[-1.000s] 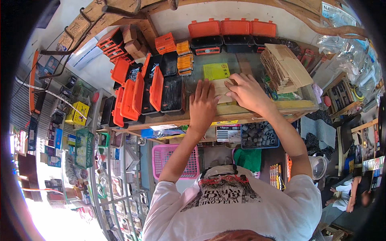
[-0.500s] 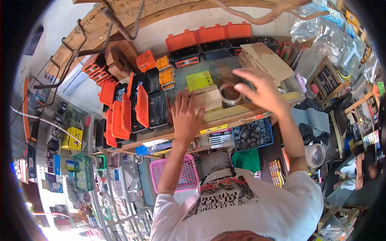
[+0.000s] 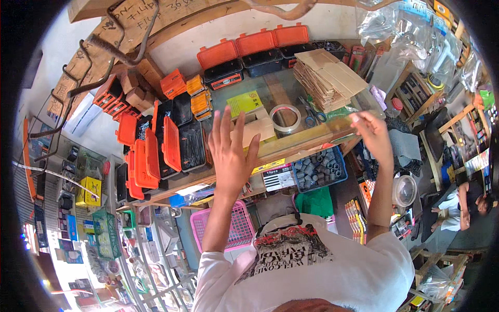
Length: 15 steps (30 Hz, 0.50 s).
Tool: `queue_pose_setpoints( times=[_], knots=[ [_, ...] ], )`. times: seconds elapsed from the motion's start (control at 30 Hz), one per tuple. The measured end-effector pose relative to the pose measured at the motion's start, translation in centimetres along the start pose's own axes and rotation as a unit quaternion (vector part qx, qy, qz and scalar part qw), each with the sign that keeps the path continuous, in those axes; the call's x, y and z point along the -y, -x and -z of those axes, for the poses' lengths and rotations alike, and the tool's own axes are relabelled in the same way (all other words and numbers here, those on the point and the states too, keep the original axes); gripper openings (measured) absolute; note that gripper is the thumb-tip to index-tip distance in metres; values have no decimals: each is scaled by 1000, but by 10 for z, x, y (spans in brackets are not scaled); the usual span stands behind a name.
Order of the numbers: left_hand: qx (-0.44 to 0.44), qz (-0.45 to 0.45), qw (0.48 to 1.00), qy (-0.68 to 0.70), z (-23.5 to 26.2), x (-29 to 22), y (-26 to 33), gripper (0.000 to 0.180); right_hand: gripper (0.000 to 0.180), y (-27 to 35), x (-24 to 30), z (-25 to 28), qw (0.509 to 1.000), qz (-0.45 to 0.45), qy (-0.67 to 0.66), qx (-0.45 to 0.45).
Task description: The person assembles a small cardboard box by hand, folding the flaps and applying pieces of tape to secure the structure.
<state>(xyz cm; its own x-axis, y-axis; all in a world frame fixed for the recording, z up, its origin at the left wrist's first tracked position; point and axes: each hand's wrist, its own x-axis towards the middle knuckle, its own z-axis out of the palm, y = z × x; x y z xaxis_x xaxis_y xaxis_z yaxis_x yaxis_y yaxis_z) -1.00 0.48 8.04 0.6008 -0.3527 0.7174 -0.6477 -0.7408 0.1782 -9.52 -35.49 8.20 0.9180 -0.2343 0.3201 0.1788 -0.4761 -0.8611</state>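
My left hand point(image 3: 231, 151) is raised over the glass counter point(image 3: 291, 140) with its fingers spread, and it holds nothing. Just beyond it lie a small brown cardboard box point(image 3: 258, 126) and a yellow-green packet point(image 3: 244, 102). A roll of clear tape point(image 3: 285, 118) and blue-handled scissors point(image 3: 310, 112) lie to the right of the box. My right hand point(image 3: 371, 136) is out at the counter's right end, fingers drawn together near some clear plastic. Whether it pinches anything is unclear.
A stack of flat cardboard point(image 3: 327, 77) sits at the back right. Orange-and-black cases line the back point(image 3: 254, 52) and stand open on the left point(image 3: 161, 145). Below the counter are a blue bin of grey pieces point(image 3: 317, 169) and a pink basket point(image 3: 236, 229). Another person point(image 3: 468, 203) is far right.
Both hands have lifted off the small cardboard box. My left hand rose with fingers spread, and my right hand swung out to the counter's right end.
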Motion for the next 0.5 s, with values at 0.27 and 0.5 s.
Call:
queue_pose_setpoints(
  times=[0.27,0.5],
  knots=[
    [109,-27,985,-130,-37,25,-5,56,22,-18,31,-94,978,110,13,175],
    [105,-36,987,-116,-51,34,-1,50,29,-51,17,-152,966,228,55,105]
  ],
)
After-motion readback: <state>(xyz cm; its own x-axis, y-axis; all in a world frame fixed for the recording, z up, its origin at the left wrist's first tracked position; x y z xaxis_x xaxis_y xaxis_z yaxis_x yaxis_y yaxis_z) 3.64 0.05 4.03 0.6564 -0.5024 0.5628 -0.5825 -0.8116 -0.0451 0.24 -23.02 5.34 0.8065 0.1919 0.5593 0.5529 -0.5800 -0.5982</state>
